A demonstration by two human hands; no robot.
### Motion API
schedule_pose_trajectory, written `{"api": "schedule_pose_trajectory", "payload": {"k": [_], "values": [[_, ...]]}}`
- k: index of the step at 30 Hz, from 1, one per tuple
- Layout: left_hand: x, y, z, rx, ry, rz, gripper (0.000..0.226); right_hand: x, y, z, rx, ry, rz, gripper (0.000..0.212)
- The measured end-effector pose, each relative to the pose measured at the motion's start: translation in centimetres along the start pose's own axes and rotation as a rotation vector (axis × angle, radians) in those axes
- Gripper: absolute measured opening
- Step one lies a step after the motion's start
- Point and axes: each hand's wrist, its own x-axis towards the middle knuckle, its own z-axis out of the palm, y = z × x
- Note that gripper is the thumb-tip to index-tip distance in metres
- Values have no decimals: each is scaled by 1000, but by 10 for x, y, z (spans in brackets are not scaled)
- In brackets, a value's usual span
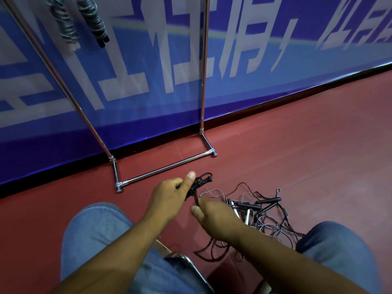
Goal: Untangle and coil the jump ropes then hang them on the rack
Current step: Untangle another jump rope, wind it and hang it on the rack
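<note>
Both hands gripped one black rope (pixel 199 184): left hand (pixel 169 194) on handles, right hand (pixel 212 213) pinching cord; tangled pile (pixel 261 211) just right.

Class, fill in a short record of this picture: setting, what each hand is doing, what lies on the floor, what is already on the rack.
setting: red floor, blue banner wall, metal rack
left hand: grips black handles with cord wound round them
right hand: pinches the dark cord leading from that bundle
floor: tangled pile of ropes, black and white handles among them
rack: two coiled ropes hang at top left
</note>
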Motion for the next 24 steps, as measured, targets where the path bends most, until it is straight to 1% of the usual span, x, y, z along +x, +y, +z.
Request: {"api": "schedule_pose_trajectory", "payload": {"k": [3,5,7,9,10,13,15,17,20,22,24], "values": [[2,-3,-2,63,-9,27,69,-1,-5,-2,-29,0,23,31],[5,-3,-2,101,14,6,66,-3,-9,-1,-47,2,28,27],[8,-5,-2,174,56,-18,69,-7,-13,0,-124,11,-8,26],[9,-9,-6,296,80,-15,70,-10,-17,1,-254,3,-101,28],[9,-11,-8,376,66,-8,70,-12,-19,0,-307,-14,-164,28],[5,-18,-15,637,-51,40,66,-11,-21,-14,-430,-23,-372,27],[0,-20,-17,728,-122,135,61,-5,-16,-25,-514,37,-492,27],[-5,-20,-19,744,-189,231,55,1,-14,-44,-534,55,-494,29],[-8,-15,-22,683,-246,330,52,8,-9,-73,-476,16,-392,31],[-6,-11,-24,638,-255,419,55,11,-4,-83,-408,33,-378,30],[-6,-7,-25,586,-239,478,60,14,0,-85,-349,12,-359,32]]}}
